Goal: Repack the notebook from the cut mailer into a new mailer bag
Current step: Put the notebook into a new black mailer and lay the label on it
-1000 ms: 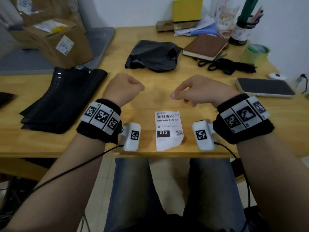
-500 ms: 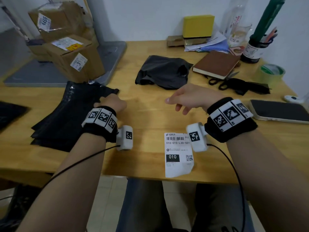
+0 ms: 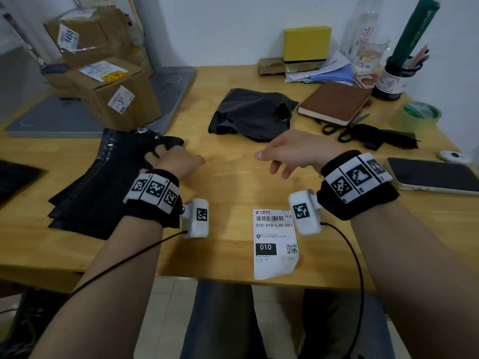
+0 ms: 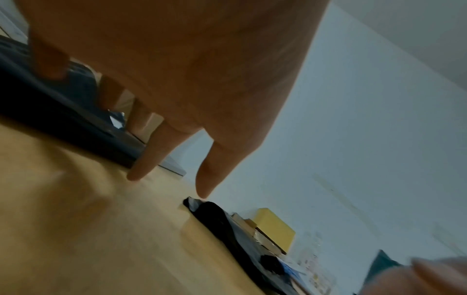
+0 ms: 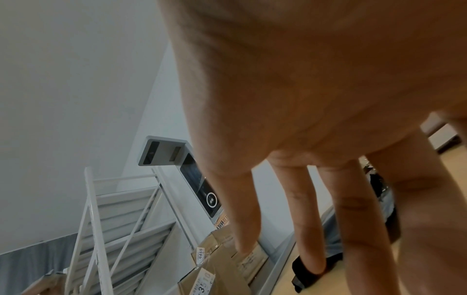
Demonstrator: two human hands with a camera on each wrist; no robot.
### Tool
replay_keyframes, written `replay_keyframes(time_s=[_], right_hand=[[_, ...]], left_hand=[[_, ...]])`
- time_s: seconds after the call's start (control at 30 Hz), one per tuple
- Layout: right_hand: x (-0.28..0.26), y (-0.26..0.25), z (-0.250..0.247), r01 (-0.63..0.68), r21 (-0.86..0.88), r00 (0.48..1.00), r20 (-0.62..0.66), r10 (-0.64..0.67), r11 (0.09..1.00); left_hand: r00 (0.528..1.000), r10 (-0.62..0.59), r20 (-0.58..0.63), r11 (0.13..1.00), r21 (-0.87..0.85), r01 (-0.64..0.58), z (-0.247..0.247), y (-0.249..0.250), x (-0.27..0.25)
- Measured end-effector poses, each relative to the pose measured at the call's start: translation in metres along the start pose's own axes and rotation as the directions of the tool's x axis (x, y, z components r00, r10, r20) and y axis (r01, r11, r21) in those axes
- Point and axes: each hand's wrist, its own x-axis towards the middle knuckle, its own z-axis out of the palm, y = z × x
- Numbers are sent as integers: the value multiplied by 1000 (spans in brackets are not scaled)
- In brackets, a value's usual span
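Note:
The brown notebook (image 3: 334,102) lies closed at the back right of the wooden table (image 3: 228,182), outside any bag. Left of it sits the crumpled black cut mailer (image 3: 251,115). A stack of flat new black mailer bags (image 3: 98,182) lies at the left. My left hand (image 3: 168,158) rests over that stack's near right corner, its fingers (image 4: 141,157) spread straight and holding nothing. My right hand (image 3: 285,151) hovers above the middle of the table with relaxed, empty fingers (image 5: 308,219).
A white shipping label (image 3: 274,242) lies at the front edge. Scissors (image 3: 337,128), a black strip (image 3: 383,138), a green tape roll (image 3: 417,116) and a phone (image 3: 435,174) are at the right. Cardboard boxes (image 3: 108,92) stand at the back left.
My left hand moved left from the table's middle onto the bag stack and uncurled from a fist. The right hand's fingers loosened and spread. The view tilted up.

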Motion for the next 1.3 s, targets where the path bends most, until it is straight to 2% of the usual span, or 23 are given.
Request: replay_keyframes(time_s=[0.13, 0.23, 0.33, 0.5, 0.57, 0.63, 0.67, 0.7, 0.77, 0.83, 0.93, 1.07, 1.17, 1.3], right_hand=[[-1, -2, -2, 0, 3, 1000, 8, 0, 1000], [-1, -3, -1, -4, 7, 1000, 2, 4, 1000], [-1, -6, 3, 5, 14, 1000, 5, -6, 1000], [-1, -9, 8, 13, -2, 1000, 4, -13, 1000], [-2, -9, 8, 14, -11, 1000, 3, -14, 1000], [-3, -8, 7, 11, -24, 1000, 3, -11, 1000], [-3, -7, 7, 6, -33, 1000, 5, -6, 999], [-3, -6, 6, -1, -37, 1000, 8, 1, 999], [-2, -4, 5, -13, -30, 1000, 10, 14, 999], [0, -4, 4, -14, -22, 1000, 8, 14, 1000], [3, -4, 5, -6, -11, 1000, 11, 6, 1000], [8, -5, 10, -1, -21, 1000, 31, 2, 1000], [10, -4, 13, 11, -5, 998, 55, -11, 1000], [12, -7, 19, 109, 158, 993, 29, -115, 981]], left_hand=[[996, -36, 85, 998, -47, 41, -3, -7, 14], [994, -69, 86, 993, -94, 77, -6, -4, 9], [994, -34, 103, 980, -191, 54, -4, 2, -4], [968, 151, 198, 933, -353, -73, 8, 24, -47], [923, 277, 268, 893, -427, -144, 8, 34, -69], [851, 397, 344, 844, -501, -191, 1, 38, -82], [836, 428, 343, 825, -526, -207, -4, 39, -86], [844, 438, 309, 815, -532, -228, -8, 40, -85], [892, 417, 173, 810, -515, -279, -15, 39, -80], [929, 360, 91, 840, -465, -280, -18, 35, -71], [955, 260, 143, 913, -357, -195, -16, 30, -63], [963, 191, 188, 933, -341, -118, -9, 24, -55], [969, 187, 160, 947, -293, -135, -5, 17, -48], [980, 151, 128, 959, -260, -114, -6, 10, -39]])
